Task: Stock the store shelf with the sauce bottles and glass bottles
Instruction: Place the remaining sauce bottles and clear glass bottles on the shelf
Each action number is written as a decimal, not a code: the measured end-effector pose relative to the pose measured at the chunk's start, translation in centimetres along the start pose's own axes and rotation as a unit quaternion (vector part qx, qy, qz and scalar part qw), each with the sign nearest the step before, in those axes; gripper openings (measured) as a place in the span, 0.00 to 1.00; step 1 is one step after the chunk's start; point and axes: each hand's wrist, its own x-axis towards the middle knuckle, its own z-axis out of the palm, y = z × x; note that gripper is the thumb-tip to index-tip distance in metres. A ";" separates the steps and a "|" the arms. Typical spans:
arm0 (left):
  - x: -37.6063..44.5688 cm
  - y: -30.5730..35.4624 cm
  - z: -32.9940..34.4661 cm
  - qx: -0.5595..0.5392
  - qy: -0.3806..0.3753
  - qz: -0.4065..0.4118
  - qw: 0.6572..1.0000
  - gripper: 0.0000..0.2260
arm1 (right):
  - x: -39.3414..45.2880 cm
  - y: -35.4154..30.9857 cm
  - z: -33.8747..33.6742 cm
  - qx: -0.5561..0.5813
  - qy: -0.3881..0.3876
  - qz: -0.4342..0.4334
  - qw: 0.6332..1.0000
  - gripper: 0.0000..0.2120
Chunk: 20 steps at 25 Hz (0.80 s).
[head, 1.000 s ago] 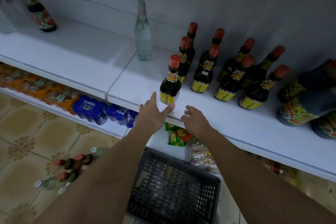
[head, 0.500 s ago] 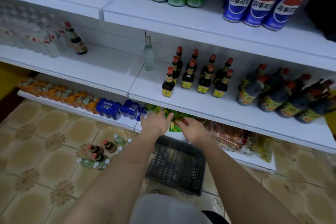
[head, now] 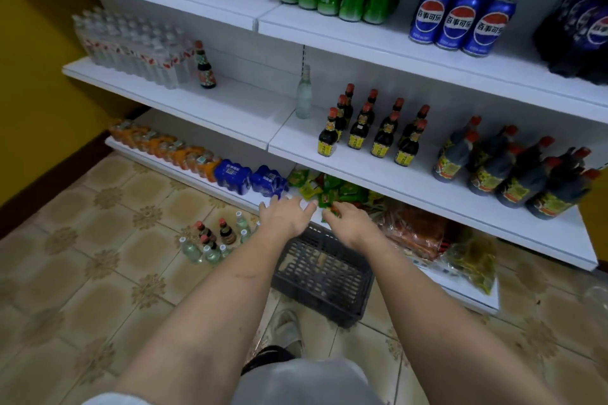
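Note:
Several dark sauce bottles [head: 371, 128] with red caps stand in rows on the white middle shelf [head: 378, 174]. One clear glass bottle [head: 303, 94] stands behind them to the left. On the floor to the left, sauce bottles and glass bottles [head: 214, 242] stand in a cluster. My left hand [head: 284, 215] is held out over the dark crate with fingers spread, holding nothing. My right hand [head: 347, 220] hovers beside it with fingers loosely bent, empty.
A dark plastic crate [head: 324, 276] sits on the tiled floor below my hands. Snack packets [head: 332, 191] and blue bottle packs [head: 246, 176] fill the bottom shelf. Larger dark bottles [head: 513, 168] stand at the right of the middle shelf. Cans [head: 460, 16] stand above.
Both hands have drawn back from the front sauce bottle on the middle shelf and dropped to bottom-shelf level. The view has pulled away, showing more shelves and floor.

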 end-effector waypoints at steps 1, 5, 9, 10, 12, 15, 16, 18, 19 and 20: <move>-1.1 -0.5 -0.2 0.004 0.011 -0.003 1.000 0.30 | -0.8 -0.6 0.0 0.002 -0.002 0.002 1.000 0.35; -4.2 -3.8 -1.2 0.001 0.054 -0.020 0.998 0.29 | -3.0 -3.5 0.9 -0.009 -0.002 -0.026 1.000 0.33; -6.0 -7.5 -1.7 -0.024 0.054 -0.028 0.998 0.31 | -4.3 -6.6 3.1 -0.043 -0.010 -0.035 0.998 0.32; -6.5 -8.6 -1.9 -0.028 0.056 -0.034 0.997 0.30 | -4.3 -7.5 3.7 -0.050 -0.012 -0.036 0.998 0.32; -7.1 -11.3 -2.4 -0.034 0.055 -0.049 0.997 0.30 | -4.3 -10.2 5.1 -0.059 -0.019 -0.040 0.997 0.32; -7.3 -17.2 -3.5 -0.029 0.048 -0.081 0.995 0.30 | -3.2 -15.5 8.2 -0.076 -0.034 -0.058 0.995 0.33; -7.4 -19.5 -4.1 -0.030 0.050 -0.088 0.994 0.30 | -2.6 -17.5 9.4 -0.078 -0.036 -0.063 0.994 0.33; -7.3 -24.3 -5.4 -0.037 0.050 -0.099 0.993 0.29 | -1.6 -22.1 11.9 -0.083 -0.046 -0.076 0.993 0.31; -7.1 -27.1 -6.1 -0.038 0.050 -0.104 0.993 0.28 | -1.0 -24.8 13.4 -0.085 -0.049 -0.085 0.992 0.30; -6.8 -29.7 -6.6 -0.037 0.044 -0.109 0.992 0.28 | -0.5 -27.3 14.8 -0.087 -0.053 -0.093 0.990 0.29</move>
